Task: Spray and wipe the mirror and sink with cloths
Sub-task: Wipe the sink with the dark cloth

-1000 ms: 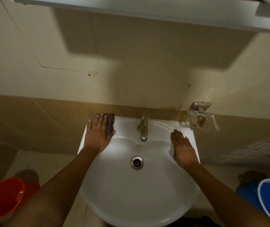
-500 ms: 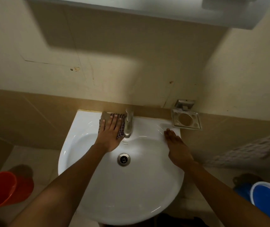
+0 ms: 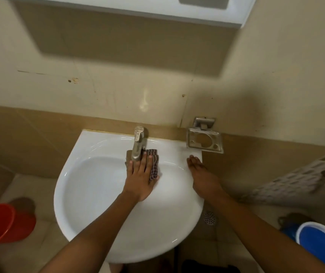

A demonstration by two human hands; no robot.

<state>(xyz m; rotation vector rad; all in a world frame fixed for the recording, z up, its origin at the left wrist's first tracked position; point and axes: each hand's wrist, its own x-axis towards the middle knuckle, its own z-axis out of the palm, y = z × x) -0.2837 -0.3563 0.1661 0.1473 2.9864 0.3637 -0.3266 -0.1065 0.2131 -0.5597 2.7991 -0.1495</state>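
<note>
A white sink (image 3: 90, 194) hangs on the beige tiled wall, with a metal faucet (image 3: 138, 143) at its back. My left hand (image 3: 141, 177) lies flat with straight fingers on a dark checkered cloth (image 3: 154, 164), pressing it against the sink just in front of and right of the faucet. My right hand (image 3: 202, 174) rests flat on the sink's right rim and holds nothing. The lower edge of the mirror cabinet (image 3: 138, 8) shows along the top of the view.
A metal soap holder (image 3: 205, 139) is fixed to the wall right of the sink. On the floor stand a red bucket (image 3: 2, 223) at the left and a blue bucket (image 3: 321, 245) at the right. A floor drain (image 3: 209, 218) lies beneath the sink's right side.
My left hand has slid the cloth rightward along the back of the sink, from the left corner past the faucet. My right hand has stayed on the right rim.
</note>
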